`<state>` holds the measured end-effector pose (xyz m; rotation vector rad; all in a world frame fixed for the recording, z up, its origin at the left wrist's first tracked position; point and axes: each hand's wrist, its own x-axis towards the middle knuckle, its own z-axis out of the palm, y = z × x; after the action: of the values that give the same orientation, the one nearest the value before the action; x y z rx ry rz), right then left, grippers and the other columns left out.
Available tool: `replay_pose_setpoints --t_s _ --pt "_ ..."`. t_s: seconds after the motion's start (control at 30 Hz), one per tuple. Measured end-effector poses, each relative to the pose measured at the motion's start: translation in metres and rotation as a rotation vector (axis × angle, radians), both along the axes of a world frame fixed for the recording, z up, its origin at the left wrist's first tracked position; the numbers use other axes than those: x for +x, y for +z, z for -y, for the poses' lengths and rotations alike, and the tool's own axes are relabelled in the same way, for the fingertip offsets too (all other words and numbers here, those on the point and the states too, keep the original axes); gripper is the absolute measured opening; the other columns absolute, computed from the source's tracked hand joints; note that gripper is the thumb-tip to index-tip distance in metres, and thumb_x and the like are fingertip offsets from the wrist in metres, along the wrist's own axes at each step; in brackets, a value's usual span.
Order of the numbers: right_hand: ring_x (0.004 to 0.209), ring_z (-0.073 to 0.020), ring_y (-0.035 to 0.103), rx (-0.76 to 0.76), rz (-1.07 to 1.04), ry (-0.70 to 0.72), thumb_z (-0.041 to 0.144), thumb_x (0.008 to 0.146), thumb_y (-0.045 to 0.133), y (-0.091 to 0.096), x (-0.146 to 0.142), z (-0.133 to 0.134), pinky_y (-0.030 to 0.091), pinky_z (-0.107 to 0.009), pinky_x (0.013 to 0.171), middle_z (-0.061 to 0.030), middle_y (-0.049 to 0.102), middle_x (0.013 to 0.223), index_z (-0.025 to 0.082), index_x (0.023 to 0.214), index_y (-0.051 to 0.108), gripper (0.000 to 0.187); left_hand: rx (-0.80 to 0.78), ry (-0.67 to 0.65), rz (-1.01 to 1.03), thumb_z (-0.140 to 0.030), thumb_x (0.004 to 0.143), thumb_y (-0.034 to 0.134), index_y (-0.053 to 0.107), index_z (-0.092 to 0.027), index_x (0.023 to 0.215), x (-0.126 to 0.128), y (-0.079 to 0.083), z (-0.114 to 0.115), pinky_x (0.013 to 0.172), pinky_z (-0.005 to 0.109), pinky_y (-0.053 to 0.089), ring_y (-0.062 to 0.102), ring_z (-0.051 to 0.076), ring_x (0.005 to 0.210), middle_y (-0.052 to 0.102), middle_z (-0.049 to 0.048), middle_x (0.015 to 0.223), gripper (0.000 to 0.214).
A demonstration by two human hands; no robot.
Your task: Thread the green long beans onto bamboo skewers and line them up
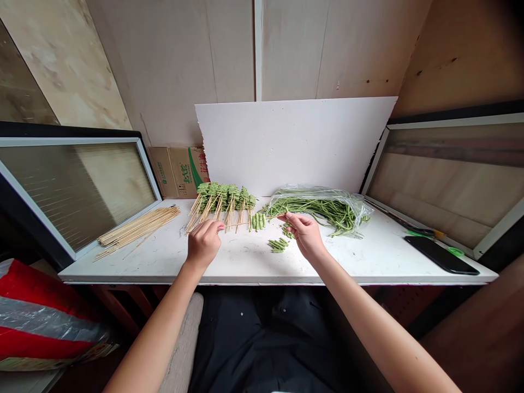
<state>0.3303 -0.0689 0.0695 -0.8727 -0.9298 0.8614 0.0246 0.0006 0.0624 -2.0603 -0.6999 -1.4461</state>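
Observation:
My left hand [204, 243] is closed around one end of a thin bamboo skewer [236, 224], held level above the table. Several short green bean pieces [257, 221] are threaded side by side across it. At the skewer's other end, my right hand [305, 232] pinches with thumb and fingers, and a bit of green bean [287, 210] shows at the fingertips. Below lie loose cut bean pieces [278, 245], with more partly behind my right hand. Finished-looking bean skewers [227, 196] are stacked behind my left hand, their bare sticks pointing toward me.
Bare skewers [137, 229] lie in a pile at the left of the white table [229, 267]. Long beans [319, 207] sit in a clear plastic bag at the back right. A black phone [440, 254] rests at the right. A cardboard box [174, 172] and white board [298, 144] stand behind.

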Motion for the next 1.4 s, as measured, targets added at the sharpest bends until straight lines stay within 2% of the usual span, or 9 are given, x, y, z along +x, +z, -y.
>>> replay_pose_setpoints --t_s 0.33,0.47,0.6,0.77,0.93,1.03,1.2,1.27,1.4 --pt "0.111 -0.0324 0.074 0.025 0.050 0.005 0.053 0.071 0.095 0.005 -0.013 0.007 0.053 -0.034 0.069 -0.0111 0.083 0.099 0.025 0.078 0.085 0.031 0.044 -0.056 -0.003 0.011 0.088 0.048 0.069 -0.019 0.089 0.007 0.003 0.008 0.066 0.029 0.051 0.071 0.019 0.071 0.077 0.0024 0.081 0.036" --pt "0.091 -0.0248 0.071 0.007 0.094 -0.016 0.054 0.071 0.095 -0.004 -0.022 0.006 0.055 -0.035 0.072 -0.0097 0.080 0.092 0.024 0.069 0.082 0.034 0.051 -0.081 -0.016 0.010 0.090 0.049 0.069 -0.019 0.091 0.013 0.004 0.013 0.067 0.030 0.052 0.072 0.019 0.073 0.076 0.0027 0.081 0.035" --pt "0.075 -0.0180 0.064 -0.057 0.027 -0.011 0.056 0.066 0.097 -0.011 -0.032 0.006 0.056 -0.034 0.070 -0.0079 0.077 0.090 0.022 0.070 0.083 0.037 0.055 -0.089 -0.016 0.010 0.090 0.048 0.069 -0.019 0.091 0.014 0.004 0.015 0.069 0.030 0.054 0.073 0.019 0.074 0.077 0.0030 0.082 0.036" --pt "0.086 -0.0211 0.067 -0.085 -0.007 0.029 0.058 0.063 0.098 -0.013 -0.034 0.004 0.058 -0.032 0.071 -0.0082 0.077 0.092 0.022 0.071 0.082 0.040 0.012 -0.066 0.007 0.008 0.091 0.049 0.069 -0.019 0.090 0.014 -0.003 0.010 0.067 0.029 0.053 0.072 0.018 0.072 0.077 0.0024 0.082 0.034" --pt "0.106 -0.0281 0.073 -0.073 0.077 0.098 0.066 0.069 0.093 -0.014 -0.015 -0.005 0.060 -0.037 0.081 -0.0107 0.081 0.116 0.025 0.088 0.086 0.045 -0.115 -0.044 0.035 0.004 0.092 0.051 0.071 -0.020 0.091 0.014 -0.013 0.003 0.067 0.028 0.053 0.074 0.018 0.075 0.080 0.0030 0.086 0.032" --pt "0.123 -0.0314 0.070 -0.012 0.161 0.096 0.080 0.084 0.073 -0.014 0.005 -0.010 0.058 -0.038 0.087 -0.0117 0.080 0.125 0.027 0.103 0.086 0.058 -0.180 -0.026 0.046 0.002 0.092 0.051 0.072 -0.021 0.091 0.012 -0.017 -0.002 0.068 0.029 0.054 0.075 0.019 0.076 0.080 0.0033 0.087 0.031" --pt "0.119 -0.0312 0.071 0.087 0.299 -0.004 0.091 0.090 0.049 -0.015 0.031 -0.016 0.054 -0.039 0.087 -0.0099 0.082 0.121 0.028 0.113 0.084 0.075 -0.233 -0.004 0.102 0.000 0.091 0.053 0.072 -0.021 0.090 0.006 -0.020 -0.009 0.069 0.029 0.053 0.076 0.020 0.080 0.080 0.0040 0.088 0.029" --pt "0.111 -0.0316 0.073 0.051 0.450 -0.037 0.084 0.094 0.052 -0.017 0.038 -0.018 0.053 -0.040 0.087 -0.0103 0.083 0.113 0.027 0.110 0.085 0.068 -0.251 0.016 0.123 -0.003 0.092 0.054 0.072 -0.021 0.090 0.003 -0.021 -0.012 0.068 0.029 0.052 0.075 0.021 0.079 0.080 0.0041 0.089 0.026" --pt "0.092 -0.0319 0.070 -0.051 0.995 -0.129 0.057 0.093 0.071 -0.033 0.052 -0.027 0.048 -0.045 0.094 -0.0119 0.083 0.098 0.024 0.088 0.086 0.036 -0.290 0.041 0.143 -0.008 0.095 0.056 0.072 -0.021 0.090 0.000 -0.022 -0.016 0.068 0.029 0.051 0.075 0.021 0.081 0.080 0.0043 0.090 0.021"
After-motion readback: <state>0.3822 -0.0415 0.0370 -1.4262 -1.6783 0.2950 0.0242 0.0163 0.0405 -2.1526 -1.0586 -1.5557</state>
